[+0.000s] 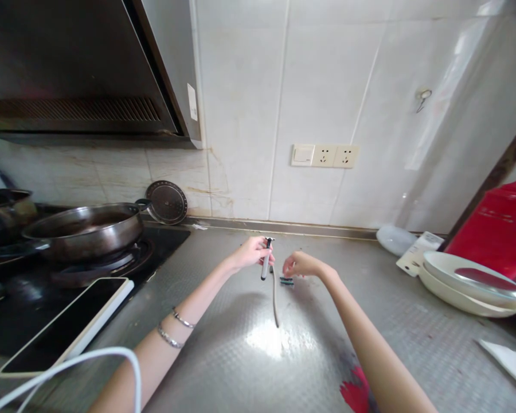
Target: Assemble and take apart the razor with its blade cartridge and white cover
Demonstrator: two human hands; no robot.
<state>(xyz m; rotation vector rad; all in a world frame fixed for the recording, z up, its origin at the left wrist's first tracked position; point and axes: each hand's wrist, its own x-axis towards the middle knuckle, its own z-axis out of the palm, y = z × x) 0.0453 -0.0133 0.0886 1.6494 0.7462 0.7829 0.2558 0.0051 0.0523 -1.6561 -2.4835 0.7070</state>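
My left hand (251,252) is closed around a slim grey razor handle (265,261), held upright over the steel counter (258,355). My right hand (298,265) is beside it, fingers pinched just above a small teal razor cartridge (286,281) lying on the counter. A thin curved strip (276,298) lies on the counter below the handle. Two silver bracelets (176,327) ring my left wrist.
A wok (86,229) sits on the gas hob at left, with a tablet (64,324) and a white cable (90,361) in front. Stacked white plates (464,284) and a red container (499,226) stand at right. Wall sockets (324,155) are behind.
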